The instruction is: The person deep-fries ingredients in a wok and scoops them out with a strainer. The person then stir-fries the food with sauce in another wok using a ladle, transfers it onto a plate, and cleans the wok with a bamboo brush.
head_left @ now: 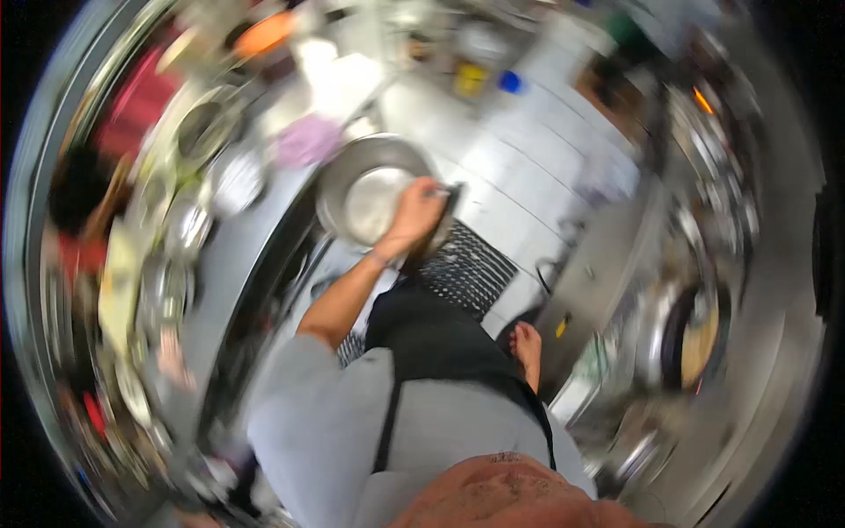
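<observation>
Left hand [419, 211] grips a metal pot [373, 201] above white tiles [530, 180], right hand [526, 345] loosely curled beside steel counter [600, 280].

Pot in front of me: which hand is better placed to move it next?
Your left, I'd judge: the left hand appears to grip the pot at its rim, while the right hand hangs by your body, apart from it.

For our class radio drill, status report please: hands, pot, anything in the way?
Left hand gripping pot at its side; right hand low, nothing visible in it. Pot uncovered, inside bottom showing. Left counter looks close to pot; contact unclear.
</observation>
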